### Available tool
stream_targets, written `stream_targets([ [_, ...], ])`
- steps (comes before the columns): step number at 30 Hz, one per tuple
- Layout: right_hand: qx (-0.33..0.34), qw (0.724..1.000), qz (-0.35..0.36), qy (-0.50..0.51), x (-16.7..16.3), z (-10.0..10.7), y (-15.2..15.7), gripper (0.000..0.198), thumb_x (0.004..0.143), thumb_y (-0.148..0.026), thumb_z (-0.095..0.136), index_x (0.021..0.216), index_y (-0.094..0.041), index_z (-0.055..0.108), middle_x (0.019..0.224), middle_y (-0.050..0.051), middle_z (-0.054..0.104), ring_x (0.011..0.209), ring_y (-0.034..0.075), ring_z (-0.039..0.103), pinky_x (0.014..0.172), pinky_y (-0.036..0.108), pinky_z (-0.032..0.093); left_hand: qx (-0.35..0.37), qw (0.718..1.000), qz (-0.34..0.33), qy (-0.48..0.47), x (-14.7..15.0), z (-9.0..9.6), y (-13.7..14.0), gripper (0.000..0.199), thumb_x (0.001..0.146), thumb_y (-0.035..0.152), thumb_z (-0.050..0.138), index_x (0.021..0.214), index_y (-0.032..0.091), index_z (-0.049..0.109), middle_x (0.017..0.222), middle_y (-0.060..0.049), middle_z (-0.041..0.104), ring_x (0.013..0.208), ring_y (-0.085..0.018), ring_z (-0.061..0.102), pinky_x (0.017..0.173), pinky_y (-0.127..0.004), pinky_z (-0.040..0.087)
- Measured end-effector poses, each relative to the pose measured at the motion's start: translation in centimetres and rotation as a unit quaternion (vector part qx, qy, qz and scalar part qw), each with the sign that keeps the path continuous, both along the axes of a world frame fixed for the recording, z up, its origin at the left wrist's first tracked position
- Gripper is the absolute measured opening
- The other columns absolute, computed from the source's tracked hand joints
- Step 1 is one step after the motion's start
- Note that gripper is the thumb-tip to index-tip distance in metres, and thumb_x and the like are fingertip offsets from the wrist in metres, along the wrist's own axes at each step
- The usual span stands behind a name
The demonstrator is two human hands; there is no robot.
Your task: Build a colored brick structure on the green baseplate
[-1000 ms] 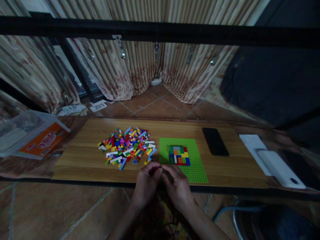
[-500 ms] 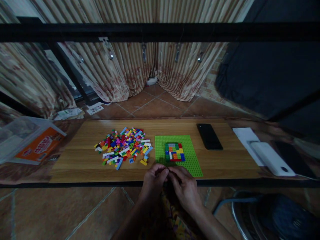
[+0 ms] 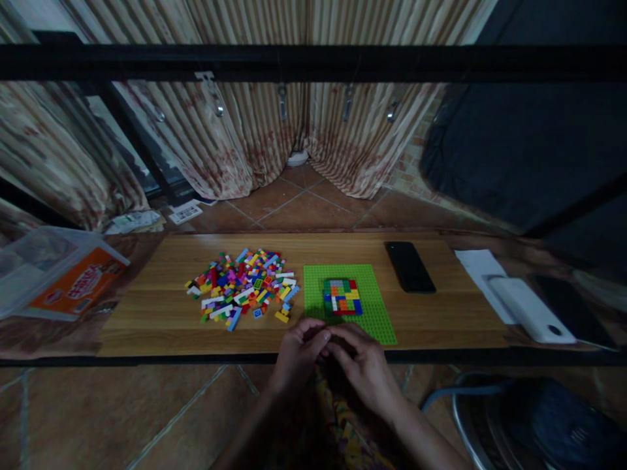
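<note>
My left hand and my right hand meet at the near edge of the table, thumbs and fingertips pinched together. Whatever lies between the fingertips is hidden or too small to name. Just beyond them is a green baseplate, its near left corner covered by my hands. On it stands a square block of multicoloured building bricks, with red, blue, green, white, orange and yellow pieces. A heap of loose building bricks is spread to the left of the baseplate.
A black phone lies right of the baseplate on the wooden table. Left stands a clear plastic box with an orange label. Farther right are white paper and a white device. A dark bar crosses above.
My hands stay together at almost the same spot, with only a slight shift of the fingers. The view moves very slightly; bricks and baseplate stay as they were.
</note>
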State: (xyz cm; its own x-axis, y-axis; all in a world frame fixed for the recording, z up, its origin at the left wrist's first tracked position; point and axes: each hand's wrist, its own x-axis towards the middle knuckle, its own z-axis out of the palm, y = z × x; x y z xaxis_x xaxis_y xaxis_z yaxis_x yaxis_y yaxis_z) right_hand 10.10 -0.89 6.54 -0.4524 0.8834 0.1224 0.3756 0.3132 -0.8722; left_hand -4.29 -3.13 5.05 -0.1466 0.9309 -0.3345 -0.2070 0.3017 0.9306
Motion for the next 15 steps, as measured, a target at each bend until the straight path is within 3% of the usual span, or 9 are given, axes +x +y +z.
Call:
stream_targets([
  [3,-0.043,0.998,0.041,0.025,0.3,0.5,0.3,0.019,0.091,-0.028,0.055,0.103,-0.027,0.07,0.091,0.002,0.068,0.087,0.016,0.064,0.08,0.03,0.052,-0.004,1.0,-0.026,-0.01,-0.2,0.2,-0.1,0.034,0.07,0.038,0.07,0.094,0.017,0.06,0.059,0.004,0.06,0.051,-0.01,0.055,0.049,-0.02,0.042],
  [6,-0.035,0.999,0.022,0.027,0.9,0.2,0.8,0.018,0.089,-0.032,0.058,0.099,-0.027,0.071,0.094,0.003,0.068,0.089,0.017,0.064,0.08,0.032,0.052,0.0,0.999,-0.041,0.002,-0.4,0.2,-0.1,0.034,0.073,0.041,0.067,0.097,0.017,0.059,0.062,0.002,0.062,0.052,-0.011,0.056,0.05,-0.021,0.043],
  [11,0.088,0.989,-0.118,-0.006,1.8,-1.6,3.6,0.02,0.084,-0.039,0.063,0.098,-0.027,0.073,0.1,0.006,0.067,0.097,0.022,0.062,0.088,0.041,0.05,0.034,0.994,-0.003,0.101,-2.0,-0.5,0.0,0.027,0.082,0.043,0.057,0.093,0.019,0.062,0.074,-0.001,0.066,0.062,-0.013,0.06,0.056,-0.023,0.046],
  [15,0.155,0.978,-0.128,-0.048,1.7,-2.7,6.0,0.02,0.084,-0.04,0.064,0.095,-0.027,0.075,0.101,0.007,0.066,0.098,0.023,0.059,0.089,0.043,0.049,0.06,0.983,0.001,0.172,-3.5,-1.1,-0.2,0.019,0.084,0.038,0.056,0.088,0.02,0.062,0.073,0.001,0.064,0.065,-0.014,0.058,0.059,-0.022,0.045],
])
